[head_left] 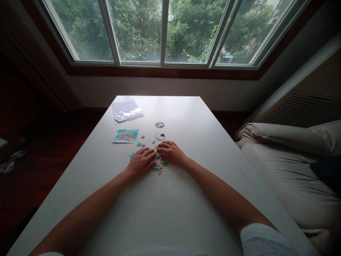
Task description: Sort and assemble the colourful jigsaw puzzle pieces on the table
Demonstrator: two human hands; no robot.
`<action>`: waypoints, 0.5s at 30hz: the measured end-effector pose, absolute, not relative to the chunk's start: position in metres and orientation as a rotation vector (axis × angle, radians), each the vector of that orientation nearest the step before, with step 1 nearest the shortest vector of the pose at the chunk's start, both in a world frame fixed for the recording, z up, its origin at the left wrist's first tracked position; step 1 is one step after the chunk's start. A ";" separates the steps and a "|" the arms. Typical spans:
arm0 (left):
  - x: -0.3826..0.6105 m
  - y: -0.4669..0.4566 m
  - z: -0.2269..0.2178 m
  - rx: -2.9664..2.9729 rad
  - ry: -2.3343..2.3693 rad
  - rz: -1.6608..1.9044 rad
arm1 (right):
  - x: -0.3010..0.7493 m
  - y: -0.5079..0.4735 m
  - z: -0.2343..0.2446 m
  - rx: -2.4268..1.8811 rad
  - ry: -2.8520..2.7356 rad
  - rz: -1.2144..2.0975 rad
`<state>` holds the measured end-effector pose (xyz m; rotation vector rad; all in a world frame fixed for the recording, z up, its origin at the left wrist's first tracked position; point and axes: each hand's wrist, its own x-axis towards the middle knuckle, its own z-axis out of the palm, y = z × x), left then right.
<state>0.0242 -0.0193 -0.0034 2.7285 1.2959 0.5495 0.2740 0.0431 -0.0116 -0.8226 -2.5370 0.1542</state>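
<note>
Both our hands are down on the white table (186, 199), approx. mid-table. The left hand (142, 160) and right hand (172, 153) lie palm-down w/ fingertips nearly meeting, fingers stretched out flat and not pinched on anything we can see. Whether a fingertip pins a piece underneath is hidden.

The puzzle pieces (158, 167) sit in a small heap under and just in front of the fingers. A few strays (140, 144) lie just beyond, toward the picture card (125, 136). A clear plastic bag (127, 110) lies further back, and two round discs (160, 136) are just past the right hand.

Handling, our guess: the pieces are v. light, thin, stiff card and slide easily on the smooth top. They're prob. best pinched at the edges btw. thumb and forefinger, or nudged flat w/ one fingertip. The tabs could bend if forced.
</note>
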 end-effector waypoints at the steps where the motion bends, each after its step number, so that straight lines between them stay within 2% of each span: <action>1: 0.024 -0.019 -0.004 2.726 1.302 0.551 | 0.274 0.043 -0.012 -0.832 -2.535 0.154; 15: 0.023 -0.019 -0.003 2.695 1.301 0.610 | 0.274 0.046 -0.017 -0.861 -2.496 0.153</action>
